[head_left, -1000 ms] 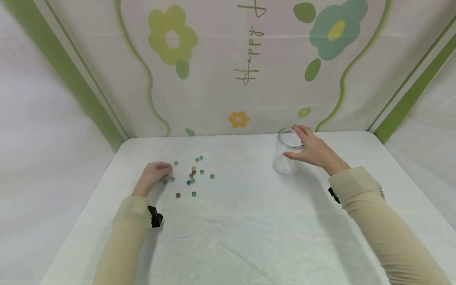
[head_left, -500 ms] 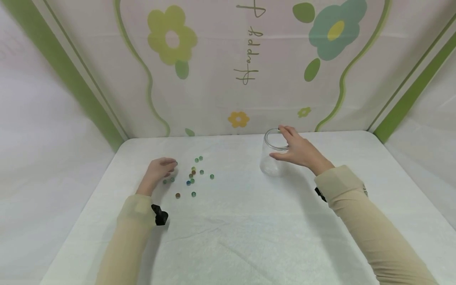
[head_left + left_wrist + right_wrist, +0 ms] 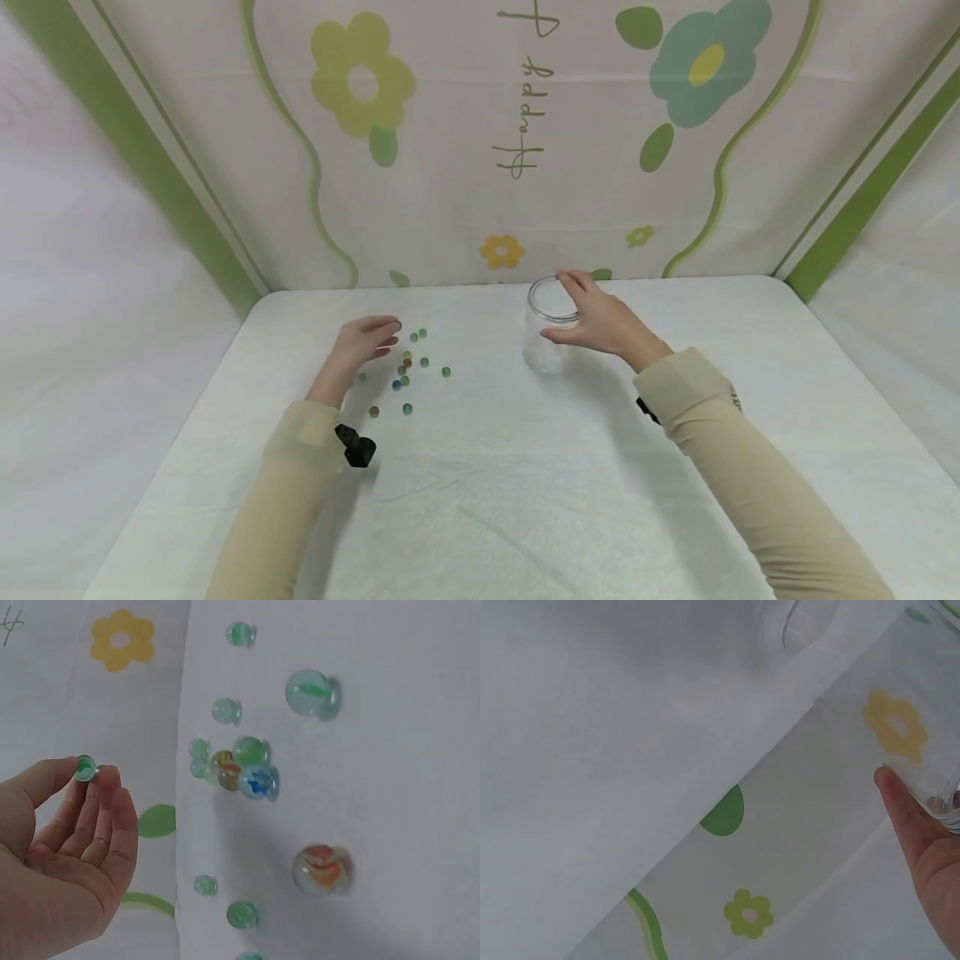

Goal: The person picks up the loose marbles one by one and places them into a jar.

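- Left hand [image 3: 362, 343]: thumb and fingertip pinch one green marble [image 3: 86, 769] above the tabletop; the remaining fingers are loosely bent.
- Right hand [image 3: 596, 321]: thumb and fingers grip the glass jar [image 3: 542, 346] near its rim, from the right side. The rim faces up. Contact between jar base and tabletop cannot be determined.
- Hand spacing: the two hands are apart, with loose marbles between them.
- Marble cluster [image 3: 227, 772]: located just beside the left hand; includes a blue-swirled marble [image 3: 257, 781] in contact with its neighbours.
- Outlying units: an orange-swirled marble [image 3: 319, 868] and a green-streaked marble [image 3: 309, 691] lie separately, nearer the wearer.
- Wrists: a black device [image 3: 356, 447] is mounted at the left sleeve [image 3: 262, 508].
- Work surface: white-covered tabletop [image 3: 480, 483].
- Rear: upright printed backdrop [image 3: 450, 167] with an orange flower [image 3: 502, 251] and a blue-green flower [image 3: 675, 87].
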{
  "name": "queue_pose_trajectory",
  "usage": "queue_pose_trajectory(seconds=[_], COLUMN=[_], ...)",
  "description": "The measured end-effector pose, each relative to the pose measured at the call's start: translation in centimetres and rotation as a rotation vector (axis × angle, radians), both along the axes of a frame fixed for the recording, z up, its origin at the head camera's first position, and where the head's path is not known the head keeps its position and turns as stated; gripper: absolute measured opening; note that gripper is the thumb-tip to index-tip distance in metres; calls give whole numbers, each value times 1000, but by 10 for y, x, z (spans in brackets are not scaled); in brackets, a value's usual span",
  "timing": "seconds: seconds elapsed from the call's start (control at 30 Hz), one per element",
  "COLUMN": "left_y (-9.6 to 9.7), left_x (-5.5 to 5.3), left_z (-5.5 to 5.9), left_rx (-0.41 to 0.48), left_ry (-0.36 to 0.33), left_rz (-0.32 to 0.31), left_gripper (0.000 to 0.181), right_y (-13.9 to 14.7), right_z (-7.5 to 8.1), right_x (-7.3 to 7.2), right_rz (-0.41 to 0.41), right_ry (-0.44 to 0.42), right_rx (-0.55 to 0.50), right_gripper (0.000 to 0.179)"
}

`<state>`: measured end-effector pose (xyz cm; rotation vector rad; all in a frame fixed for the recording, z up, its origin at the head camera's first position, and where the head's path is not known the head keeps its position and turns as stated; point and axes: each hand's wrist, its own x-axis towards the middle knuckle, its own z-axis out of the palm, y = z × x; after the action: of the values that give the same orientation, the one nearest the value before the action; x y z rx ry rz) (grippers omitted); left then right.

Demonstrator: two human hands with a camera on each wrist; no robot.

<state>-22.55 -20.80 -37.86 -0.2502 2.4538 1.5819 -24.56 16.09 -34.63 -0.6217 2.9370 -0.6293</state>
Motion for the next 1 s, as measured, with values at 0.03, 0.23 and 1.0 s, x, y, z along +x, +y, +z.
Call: queue_pose_trajectory(seconds=[0.03,0.23,1.0], left_y=[3,25,100], left_x=[0,2,5], left_z=[2,15,48], left_rx=[26,150,418], left_ry=[5,32,-10], left_rz=[-2,-37,-93], left_gripper=[47,45,37], right_y=[-2,-11,-19], right_z=[0,0,6], right_x=[0,1,2], right_rz=[4,18,62], right_ry=[2,19,57], right_rx=[1,-8,173], right_gripper=[98,97,107])
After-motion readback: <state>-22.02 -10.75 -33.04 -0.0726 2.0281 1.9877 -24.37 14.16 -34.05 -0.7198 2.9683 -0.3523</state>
